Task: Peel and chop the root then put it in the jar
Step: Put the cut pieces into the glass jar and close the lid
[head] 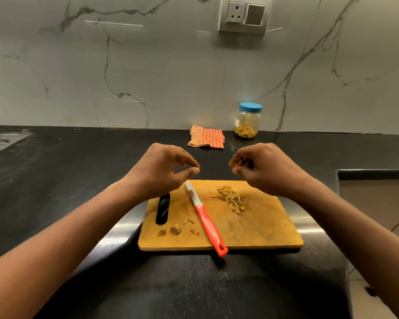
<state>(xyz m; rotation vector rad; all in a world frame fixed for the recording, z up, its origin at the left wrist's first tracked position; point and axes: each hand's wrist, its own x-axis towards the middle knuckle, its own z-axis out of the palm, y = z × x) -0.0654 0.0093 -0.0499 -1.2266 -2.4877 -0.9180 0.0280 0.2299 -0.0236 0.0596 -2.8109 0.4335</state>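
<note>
A pile of chopped root strips (232,199) lies on the wooden cutting board (263,229), towards its far right. A red-handled knife (209,226) rests diagonally on the board, its handle end past the near edge. Root ends and peel scraps (175,230) sit at the board's near left. The clear jar (248,122) with a blue lid on stands by the wall, with chopped pieces in its bottom. My left hand (161,169) hovers above the board's far left corner, thumb and forefinger tips touching, nothing visible between them. My right hand (265,169) hovers above the far right, fingers curled in.
A folded orange checked cloth (206,137) lies on the black counter (78,169) behind the board, left of the jar. A steel sink (0,139) is at far left. The counter ends at a step on the right (373,174). A wall socket (244,14) is above.
</note>
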